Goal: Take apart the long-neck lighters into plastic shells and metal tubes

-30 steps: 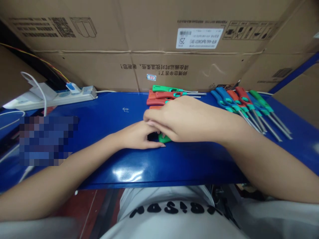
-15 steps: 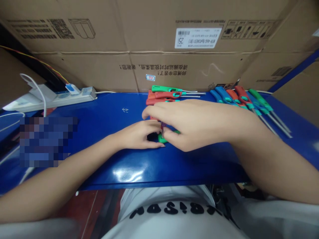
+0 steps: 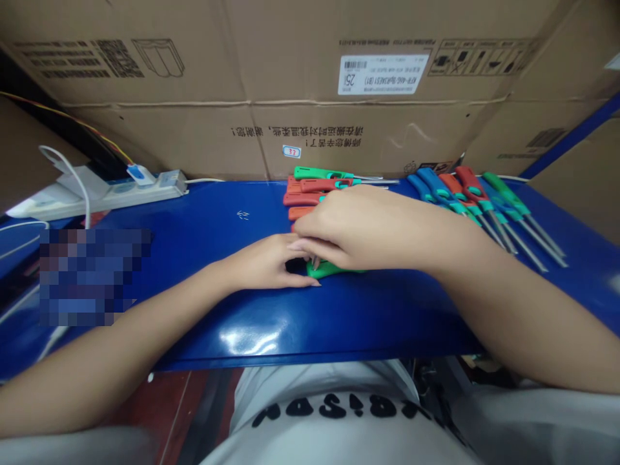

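Observation:
A green long-necked lighter (image 3: 321,270) lies on the blue table, its handle end towards the left. My left hand (image 3: 266,263) is curled around that end, with thumb and fingers on either side of it. Above the lighter arches my right hand (image 3: 372,229), palm down, its fingers bent and meeting those of the left; what its fingertips pinch, if anything, is hidden. Just beyond the hands lie several red lighters (image 3: 301,199), partly covered by the right hand, and another green lighter (image 3: 314,172) at the back of the row.
Right of the hands, blue, red and green lighters (image 3: 469,183) lie slanted in a group. Tiny white slivers (image 3: 243,215) are on the table (image 3: 203,223). At the left are a power strip (image 3: 162,186) with cables and a blurred-out object (image 3: 92,278). A cardboard box (image 3: 194,139) walls the back.
My right hand has shifted slightly and its fingers have drawn in over the left fingertips, uncovering more of the red lighters and the green one. My left hand has stayed put.

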`<action>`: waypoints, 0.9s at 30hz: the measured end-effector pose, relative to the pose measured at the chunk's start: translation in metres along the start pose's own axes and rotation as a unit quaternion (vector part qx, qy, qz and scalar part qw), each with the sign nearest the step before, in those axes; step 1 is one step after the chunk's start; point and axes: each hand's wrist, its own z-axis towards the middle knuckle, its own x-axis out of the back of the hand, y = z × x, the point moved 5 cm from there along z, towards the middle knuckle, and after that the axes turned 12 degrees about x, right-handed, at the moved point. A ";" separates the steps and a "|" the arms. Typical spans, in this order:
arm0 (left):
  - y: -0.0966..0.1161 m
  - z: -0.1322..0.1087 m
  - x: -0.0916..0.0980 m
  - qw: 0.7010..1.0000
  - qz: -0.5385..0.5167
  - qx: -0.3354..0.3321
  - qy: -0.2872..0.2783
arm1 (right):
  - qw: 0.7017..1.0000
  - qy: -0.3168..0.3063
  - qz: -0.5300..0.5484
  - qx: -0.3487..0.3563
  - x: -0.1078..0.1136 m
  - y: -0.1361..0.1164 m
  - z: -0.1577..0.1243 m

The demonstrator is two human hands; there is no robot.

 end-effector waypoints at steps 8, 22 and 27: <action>0.000 0.000 0.001 1.000 -0.005 0.009 -0.001 | 0.999 0.027 0.021 -0.002 0.002 0.001 0.001; -0.005 0.000 0.000 1.000 -0.008 0.022 0.004 | 0.999 0.020 0.038 0.018 0.001 -0.002 0.001; -0.003 0.000 0.000 0.999 -0.033 0.014 -0.001 | 0.997 0.031 0.062 0.017 0.003 -0.003 0.000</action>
